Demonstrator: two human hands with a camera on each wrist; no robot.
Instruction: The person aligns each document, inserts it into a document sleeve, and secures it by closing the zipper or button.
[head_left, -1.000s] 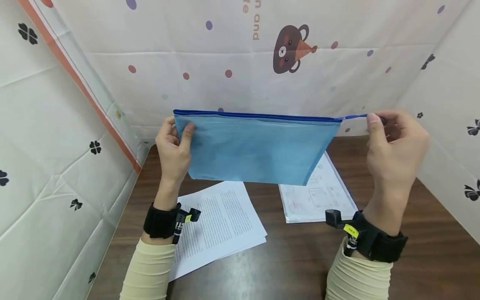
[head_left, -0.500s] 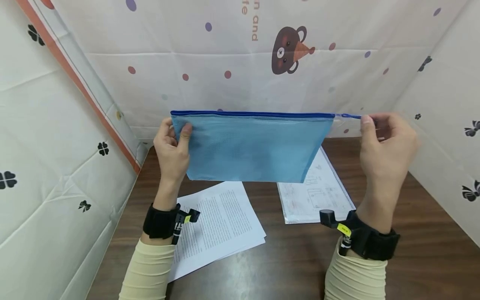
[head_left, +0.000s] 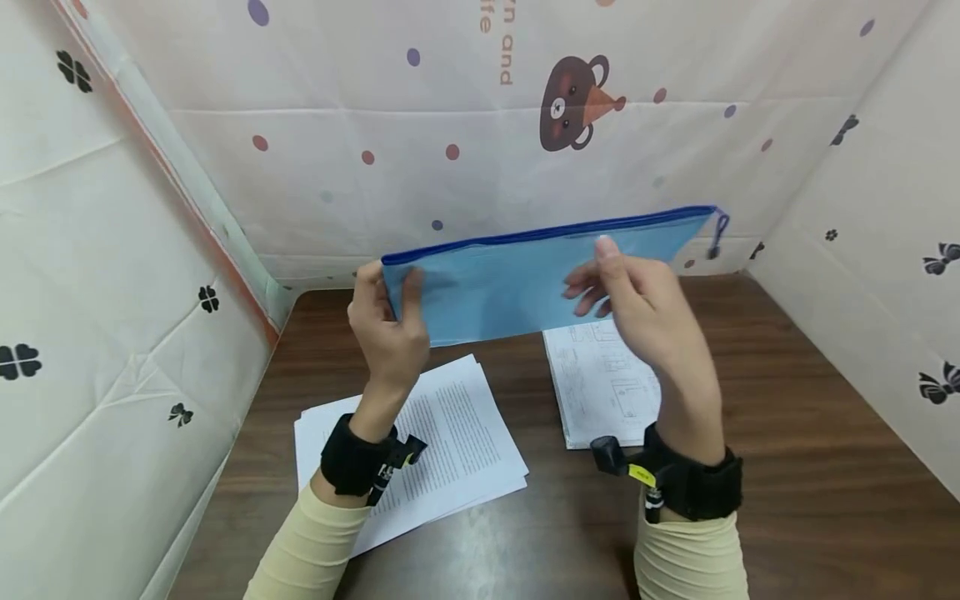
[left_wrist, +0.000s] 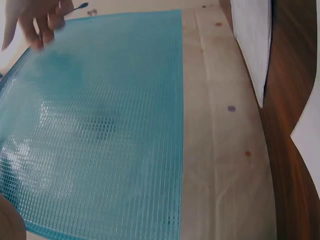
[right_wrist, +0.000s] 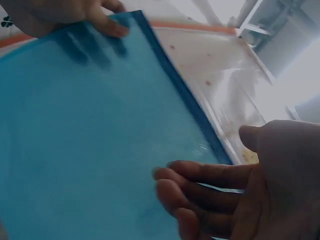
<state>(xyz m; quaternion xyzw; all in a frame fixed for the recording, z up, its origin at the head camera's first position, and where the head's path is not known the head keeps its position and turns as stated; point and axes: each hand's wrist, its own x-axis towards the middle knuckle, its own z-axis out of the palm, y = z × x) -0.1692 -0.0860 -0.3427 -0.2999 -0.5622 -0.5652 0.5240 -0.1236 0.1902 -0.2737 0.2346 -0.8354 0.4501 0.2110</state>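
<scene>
A blue mesh zip pouch (head_left: 510,283) is held in the air above the table, tilted with its right end higher. My left hand (head_left: 390,287) pinches its left end, thumb on the near face. My right hand (head_left: 600,275) is in front of the pouch's right half, with loosely extended fingers against the near face and the thumb pointing up. The zip pull (head_left: 716,233) dangles free at the right corner. The left wrist view shows the pouch (left_wrist: 100,125) with the right hand's fingers (left_wrist: 40,25) on it. The right wrist view shows the pouch (right_wrist: 75,125) under those fingers (right_wrist: 200,195).
A stack of printed sheets (head_left: 450,450) lies on the brown table (head_left: 787,467) below my left arm. A clear sleeve with drawings (head_left: 600,392) lies under my right hand. Patterned cloth walls (head_left: 450,125) close in the back and both sides.
My right hand let go of the zip pull at the right end and moved left onto the pouch's face. The pouch shifted right and tilted, right end up. My left hand moved right with it.
</scene>
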